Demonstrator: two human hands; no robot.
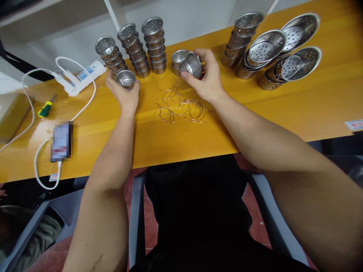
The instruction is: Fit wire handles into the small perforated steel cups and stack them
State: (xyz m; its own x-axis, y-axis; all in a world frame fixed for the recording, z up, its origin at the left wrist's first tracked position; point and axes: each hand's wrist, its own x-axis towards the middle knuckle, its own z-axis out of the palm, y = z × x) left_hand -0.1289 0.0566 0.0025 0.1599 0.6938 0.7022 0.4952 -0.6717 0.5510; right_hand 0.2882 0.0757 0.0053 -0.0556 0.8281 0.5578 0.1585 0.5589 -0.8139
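Left hand [127, 95], right hand [209, 78]: both full
I have fingers clamped around the left cup [126, 79] and right cup [194, 65].

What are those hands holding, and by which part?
The left hand holds a small, round, silver perforated metal cup around its sides. The right hand holds a second silver metal cup, tilted, also by its sides.
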